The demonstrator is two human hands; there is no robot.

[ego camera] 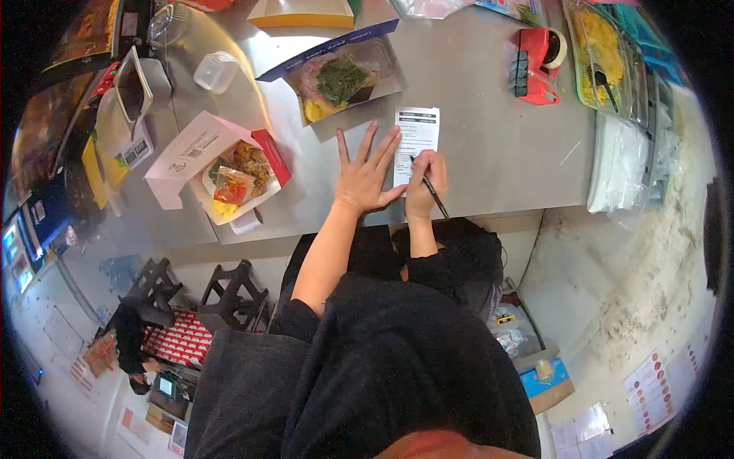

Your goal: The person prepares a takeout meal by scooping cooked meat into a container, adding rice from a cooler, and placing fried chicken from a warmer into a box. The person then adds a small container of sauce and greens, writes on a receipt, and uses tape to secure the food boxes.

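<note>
A printed paper receipt (421, 129) lies flat on the steel counter (481, 132). My right hand (425, 182) grips a black pen (436, 198), its tip touching the lower half of the paper. Spread flat with fingers apart, my left hand (367, 172) rests on the counter at the paper's left edge. Just beyond it stands an open blue-edged food box (387, 63) holding chopped green herbs and something yellow. Left of my hands, a red and white food box (198, 137) is open too, showing fried pieces, greens, yellow food and a small sachet of red sauce.
A red tape dispenser (524, 74) stands at the right rear. Beyond it are a tub of yellow food (596, 51) with a black spoon and stacked clear plastic bags (616, 160). A clear plastic cup (217, 72) sits at the left. Another person (131, 338) is in the background.
</note>
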